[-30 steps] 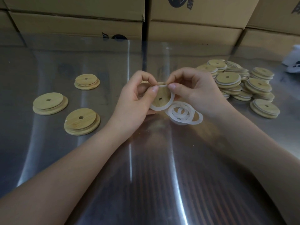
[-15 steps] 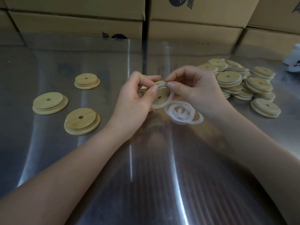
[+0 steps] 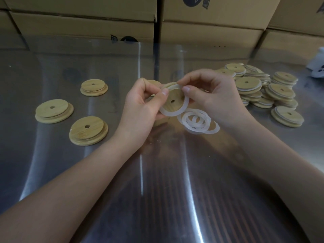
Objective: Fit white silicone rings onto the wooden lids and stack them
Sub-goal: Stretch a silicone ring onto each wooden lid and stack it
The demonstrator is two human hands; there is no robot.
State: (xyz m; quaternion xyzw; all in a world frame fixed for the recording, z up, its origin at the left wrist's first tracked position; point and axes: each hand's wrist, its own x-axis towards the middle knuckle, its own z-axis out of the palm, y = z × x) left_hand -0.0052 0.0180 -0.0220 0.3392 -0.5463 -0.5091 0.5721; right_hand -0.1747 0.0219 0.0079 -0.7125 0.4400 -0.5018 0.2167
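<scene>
A round wooden lid (image 3: 174, 98) with a small centre hole is held tilted above the steel table. My left hand (image 3: 142, 106) grips its left edge, thumb on the white silicone ring (image 3: 175, 113) that lies around the lid's step. My right hand (image 3: 210, 95) pinches the ring's top right part against the lid. Loose white rings (image 3: 198, 122) lie overlapped on the table just below the lid. A pile of ringed lids (image 3: 259, 90) lies at the right. Three bare lids lie at the left, one of them nearest me (image 3: 88, 130).
The shiny steel table (image 3: 157, 190) reflects light strips. Cardboard boxes (image 3: 84, 23) form a wall along the far edge. A white object (image 3: 318, 67) sits at the far right edge. Another lid (image 3: 154, 83) shows partly behind my left hand.
The ring has been worked further around the lid, and the lid has turned a little more toward me. Both hands stay at the same spot.
</scene>
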